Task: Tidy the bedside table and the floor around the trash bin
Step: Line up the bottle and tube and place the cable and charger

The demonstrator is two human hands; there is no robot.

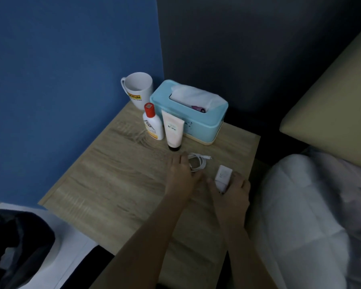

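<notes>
A light wood-grain bedside table (117,176) is set in a corner formed by a blue wall (71,59) and a dark wall, with a white quilted duvet (300,215) at the right. A dark-lined trash bin (19,247) is cut off at lower left. On a white ceramic mug (138,88), "OTUN" is legible. Text on the pale pink cream tube (173,130) is blurred. The right hand (230,192) is closed around a white charger plug (223,176). The left hand (180,172) is curled on a coiled white cable (198,162).
</notes>
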